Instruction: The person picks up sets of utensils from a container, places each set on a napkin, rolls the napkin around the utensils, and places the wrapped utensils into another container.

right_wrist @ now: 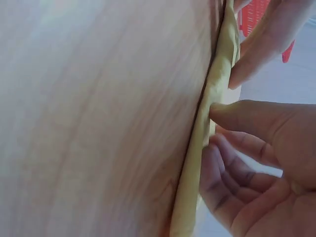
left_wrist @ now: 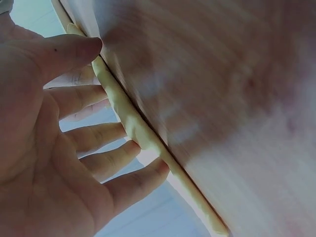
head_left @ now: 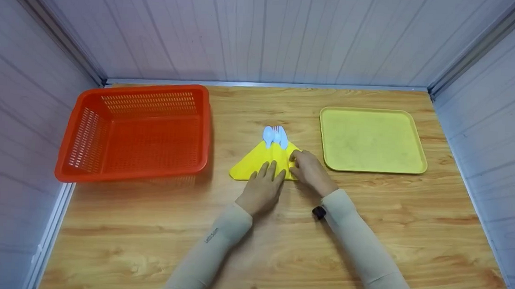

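Note:
A yellow napkin (head_left: pixel 251 165), folded into a triangle, lies on the wooden table. Out of its top stick the heads of a white spoon (head_left: pixel 268 135), fork (head_left: pixel 277 136) and knife (head_left: pixel 283 138), side by side; the napkin covers their lower parts. My left hand (head_left: pixel 260 192) rests on the middle of the napkin with extended, spread fingers. At the right corner, my right hand (head_left: pixel 313 173) pinches the napkin between thumb and curled fingers, and the cloth there looks folded inward. Both wrist views show the napkin's long edge (left_wrist: pixel 133 126) low against the table.
On the left stands a red plastic basket (head_left: pixel 205 137) with perforated sides. A yellow rectangular tray (head_left: pixel 372 139) lies to the right, just beyond my right hand. Pale panel walls (head_left: pixel 263 34) border the wooden table (head_left: pixel 146 240) at the back and both sides.

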Tool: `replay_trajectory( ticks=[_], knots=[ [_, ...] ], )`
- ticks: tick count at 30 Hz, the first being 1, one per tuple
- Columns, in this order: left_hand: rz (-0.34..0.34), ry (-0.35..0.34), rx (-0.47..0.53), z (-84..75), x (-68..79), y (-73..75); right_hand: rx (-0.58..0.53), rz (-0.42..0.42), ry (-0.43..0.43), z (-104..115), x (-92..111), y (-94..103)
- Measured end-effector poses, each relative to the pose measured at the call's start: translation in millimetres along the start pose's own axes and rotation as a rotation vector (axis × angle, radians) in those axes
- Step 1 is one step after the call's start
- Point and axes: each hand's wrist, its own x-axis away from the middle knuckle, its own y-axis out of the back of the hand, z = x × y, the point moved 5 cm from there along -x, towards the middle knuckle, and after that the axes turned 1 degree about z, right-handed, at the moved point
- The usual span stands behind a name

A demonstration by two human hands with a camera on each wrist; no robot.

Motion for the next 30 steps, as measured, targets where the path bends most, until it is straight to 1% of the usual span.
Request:
replay_trajectory(
  ticks=[3,6,9,12,17,21,25,30],
  knots=[
    [0.024,0.008,0.000,0.2,-0.5,-1.3,0.058,-0.002,-0.057,-2.2,0.0,2.4],
    [0.032,0.012,0.005,0.2,-1.2,-2.0,0.111,0.008,-0.113,-4.9,-0.7,4.8],
    [0.021,0.008,0.012,0.2,-1.0,-1.6,0.132,0.045,-0.176,-9.1,-2.6,5.9],
    [0.008,0.004,0.009,-0.2,0.0,-1.0,0.137,0.088,-0.221,-12.6,-4.7,5.9],
    [0.019,0.007,0.004,-0.1,-0.8,-1.7,0.140,0.126,-0.266,-15.7,-6.8,6.8],
    [0.029,0.012,0.019,0.3,-1.5,-2.5,0.101,0.135,-0.290,-19.1,-6.5,6.7],
    [0.020,0.011,0.021,0.0,-1.3,-1.9,0.088,0.148,-0.299,-21.4,-4.7,5.9],
    [0.018,0.015,0.019,-0.2,-1.9,-1.6,0.083,0.165,-0.343,-25.6,-1.3,4.6]
  ],
)
